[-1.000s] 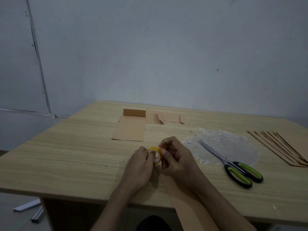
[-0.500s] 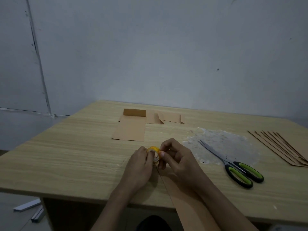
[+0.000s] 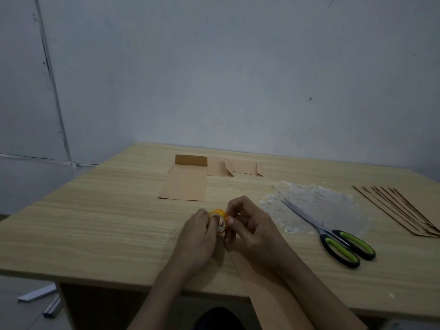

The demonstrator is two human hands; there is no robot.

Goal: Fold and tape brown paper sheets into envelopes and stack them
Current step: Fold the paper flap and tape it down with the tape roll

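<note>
a pale wood-grain counter (image 3: 95, 222) stands against a plain grey-blue wall (image 3: 238, 79), which is scuffed and has a dark seam running down its left side. on the floor (image 3: 14, 313) at lower left lie a few pale metal strips (image 3: 40, 296).

both hands meet near the middle of the counter's near half, around a small tape roll (image 3: 220, 219) with a yellow rim and a pale core. the left hand (image 3: 196, 236) has its fingers curled round the roll from the left. the right hand (image 3: 252, 231) pinches at the roll's right edge with thumb and forefinger, its other fingers bent. any writing on the roll is too small to read.

a long brown sheet (image 3: 269, 294) lies under the right hand and forearm and hangs over the counter's near edge. its left edge is straight and casts a thin dark line.

beyond the hands a folded envelope (image 3: 185, 184) lies flat, a rectangle with its top flap standing up. just to its right, near the far edge, are smaller folded paper pieces (image 3: 235, 167) with creased corners.

to the right of the hands a whitish, rough patch (image 3: 316, 201) mars the counter top. scissors (image 3: 333, 236) with steel blades and black-and-green handles lie closed across it, tips pointing away and to the left. at the far right a stack of brown sheets (image 3: 404, 210) is fanned out, its thin edges showing as dark lines, and runs out of view.
</note>
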